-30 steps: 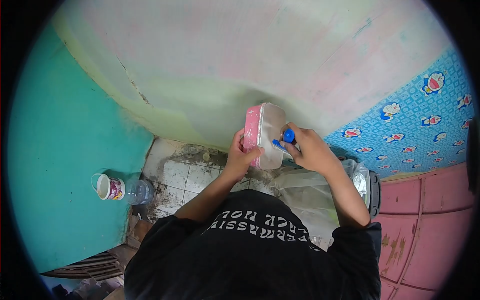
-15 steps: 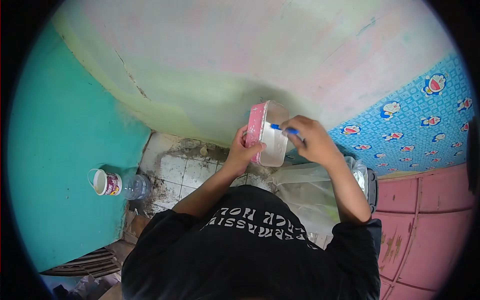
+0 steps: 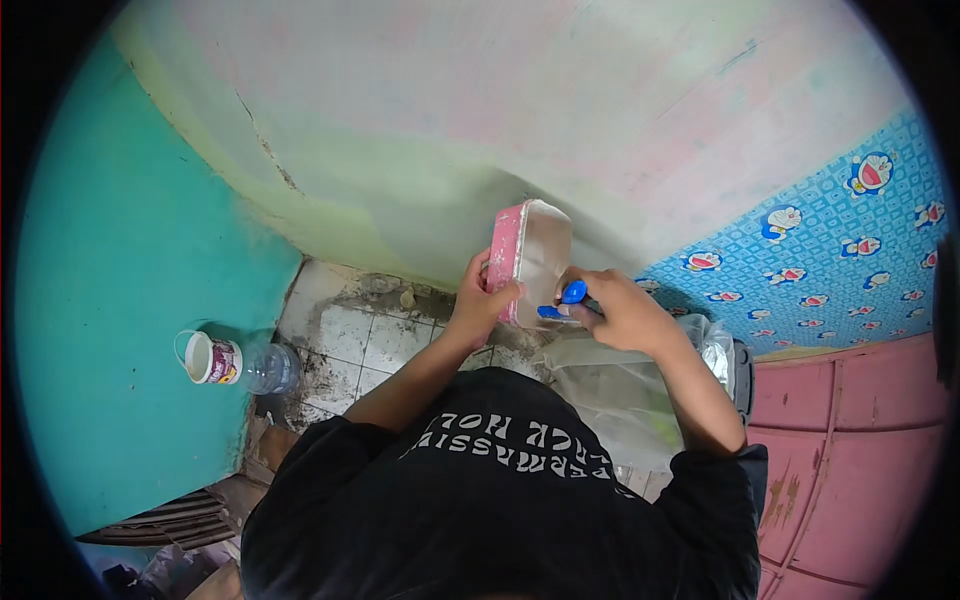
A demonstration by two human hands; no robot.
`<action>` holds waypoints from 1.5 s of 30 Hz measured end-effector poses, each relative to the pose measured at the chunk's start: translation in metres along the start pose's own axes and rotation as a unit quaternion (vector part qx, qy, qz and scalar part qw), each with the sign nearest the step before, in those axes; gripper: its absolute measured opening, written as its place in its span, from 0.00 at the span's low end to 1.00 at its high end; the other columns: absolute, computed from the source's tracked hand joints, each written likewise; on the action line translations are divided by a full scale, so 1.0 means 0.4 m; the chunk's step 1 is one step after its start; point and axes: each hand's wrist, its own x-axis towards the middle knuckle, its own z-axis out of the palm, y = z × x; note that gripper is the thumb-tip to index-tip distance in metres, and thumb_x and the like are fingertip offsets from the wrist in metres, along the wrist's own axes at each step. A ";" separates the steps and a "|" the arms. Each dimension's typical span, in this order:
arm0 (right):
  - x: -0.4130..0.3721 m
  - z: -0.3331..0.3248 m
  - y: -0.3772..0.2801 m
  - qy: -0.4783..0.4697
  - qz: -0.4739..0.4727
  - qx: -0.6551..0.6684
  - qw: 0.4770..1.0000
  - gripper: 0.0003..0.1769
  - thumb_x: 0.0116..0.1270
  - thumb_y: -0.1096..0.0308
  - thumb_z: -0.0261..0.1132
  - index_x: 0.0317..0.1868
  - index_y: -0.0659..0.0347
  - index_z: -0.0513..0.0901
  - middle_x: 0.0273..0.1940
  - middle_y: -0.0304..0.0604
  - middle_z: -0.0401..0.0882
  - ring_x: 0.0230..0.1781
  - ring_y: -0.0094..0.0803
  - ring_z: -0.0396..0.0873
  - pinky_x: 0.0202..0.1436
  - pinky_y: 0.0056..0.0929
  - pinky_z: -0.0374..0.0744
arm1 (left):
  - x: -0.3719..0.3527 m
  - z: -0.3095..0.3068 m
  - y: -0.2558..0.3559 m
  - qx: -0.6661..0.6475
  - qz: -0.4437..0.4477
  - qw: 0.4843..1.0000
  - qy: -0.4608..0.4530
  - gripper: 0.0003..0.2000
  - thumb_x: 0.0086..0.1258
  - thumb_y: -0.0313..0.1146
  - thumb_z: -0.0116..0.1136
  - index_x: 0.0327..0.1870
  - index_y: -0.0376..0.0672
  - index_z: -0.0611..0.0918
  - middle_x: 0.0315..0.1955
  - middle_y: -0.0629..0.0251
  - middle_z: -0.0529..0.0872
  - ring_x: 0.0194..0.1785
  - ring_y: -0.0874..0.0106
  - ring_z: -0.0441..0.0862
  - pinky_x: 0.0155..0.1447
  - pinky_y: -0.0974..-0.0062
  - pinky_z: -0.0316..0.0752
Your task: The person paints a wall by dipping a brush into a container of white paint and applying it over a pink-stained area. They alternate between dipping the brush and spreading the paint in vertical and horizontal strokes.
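Note:
My left hand (image 3: 484, 302) grips a rectangular plastic container (image 3: 508, 245) with a pink, paint-flecked side, thumb over its near edge. The container is tilted, so its pale, whitish inside faces right. In my right hand (image 3: 625, 312) is a small blue-handled tool (image 3: 573, 292), pinched between thumb and fingers. The tool's flat blue part lies over the lower end of the container's opening; its working tip is hidden.
A pale painted wall (image 3: 400, 130) rises ahead, with blue cartoon wallpaper (image 3: 800, 250) at right. A small white bucket (image 3: 213, 360) and a clear plastic bottle (image 3: 270, 370) are at left. Translucent plastic sheeting (image 3: 610, 385) lies by my right arm, beside pink panels (image 3: 850, 460).
My right hand has moved down along the container with the blue-handled tool, which has turned in the fingers. My left hand still holds the container in nearly the same place.

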 end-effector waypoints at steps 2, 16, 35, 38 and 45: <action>0.000 -0.006 0.006 0.007 0.009 0.042 0.999 0.12 0.64 0.81 0.68 0.47 0.64 0.78 0.38 0.52 0.85 0.41 0.49 0.85 0.47 0.38 0.81 | -0.001 0.001 0.000 -0.009 0.007 1.000 -0.001 0.38 0.61 0.23 0.70 0.73 0.37 0.63 0.54 0.58 0.82 0.54 0.71 0.83 0.59 0.69 0.80; 0.046 0.010 0.209 0.073 0.140 0.375 0.914 0.15 0.69 0.80 0.65 0.54 0.65 0.74 0.42 0.49 0.86 0.46 0.38 0.88 0.42 0.35 0.88 | -0.026 -0.006 -0.039 -0.016 0.035 0.999 0.035 0.36 0.64 0.21 0.66 0.73 0.36 0.63 0.54 0.57 0.83 0.55 0.70 0.84 0.60 0.69 0.80; -0.234 0.190 0.459 0.390 0.061 0.789 0.471 0.06 0.71 0.76 0.64 0.46 0.59 0.80 0.48 0.57 0.86 0.43 0.43 0.89 0.48 0.42 0.90 | -0.079 0.066 -0.098 -0.095 -0.041 0.990 0.100 0.24 0.75 0.31 0.56 0.70 0.40 0.69 0.56 0.57 0.81 0.57 0.67 0.83 0.60 0.66 0.82; -0.286 0.183 0.455 0.441 0.032 0.757 0.481 0.05 0.70 0.76 0.65 0.41 0.59 0.77 0.47 0.57 0.86 0.44 0.43 0.89 0.49 0.40 0.91 | -0.083 0.066 -0.112 -0.063 -0.037 0.996 0.060 0.23 0.78 0.44 0.49 0.68 0.42 0.71 0.59 0.60 0.81 0.63 0.64 0.80 0.67 0.58 0.76; -0.308 0.126 0.427 0.592 0.025 0.508 0.625 0.08 0.72 0.82 0.60 0.41 0.61 0.70 0.47 0.54 0.82 0.52 0.41 0.85 0.47 0.38 0.92 | -0.129 0.090 -0.121 -0.084 -0.087 0.992 0.043 0.28 0.78 0.51 0.46 0.71 0.39 0.72 0.65 0.57 0.80 0.68 0.59 0.78 0.72 0.54 0.71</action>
